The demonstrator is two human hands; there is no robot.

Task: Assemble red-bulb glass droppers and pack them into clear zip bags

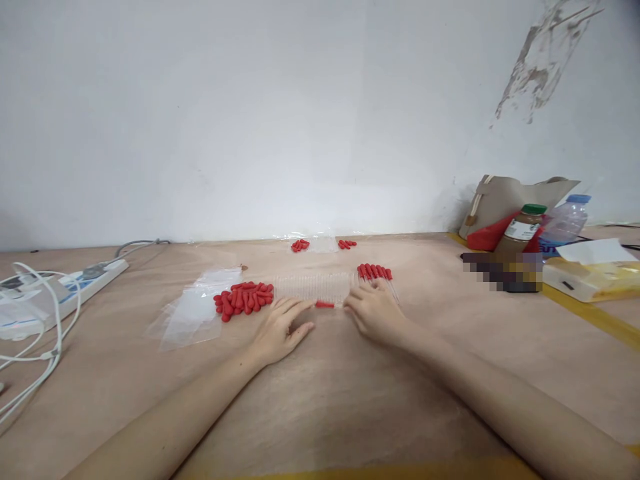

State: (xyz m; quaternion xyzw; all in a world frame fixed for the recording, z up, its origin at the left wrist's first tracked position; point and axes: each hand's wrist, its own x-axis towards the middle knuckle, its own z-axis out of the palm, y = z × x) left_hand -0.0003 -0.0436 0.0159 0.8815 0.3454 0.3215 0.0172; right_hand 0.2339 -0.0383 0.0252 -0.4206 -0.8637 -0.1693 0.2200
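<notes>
My left hand (281, 331) is stretched out low over the table, thumb apart from the fingers. Its index fingertip meets the left end of a single red rubber bulb (325, 305). On the bulb's other side, my right hand (374, 312) has its fingers curled down; what they pinch is hidden. A row of thin clear tubes (313, 287) lies behind both hands. At its right end, several tubes wear red bulbs (374, 271), partly covered by my right hand. Beside my left hand is a pile of loose red bulbs (244, 300).
Clear plastic bags (195, 310) lie left of the pile. Two small red groups sit in clear plastic (323, 245) by the wall. A power strip (100, 283) with white cables is at far left. Bottles (523, 230), a grey bag (505, 193) and a yellow packet (595, 277) stand right.
</notes>
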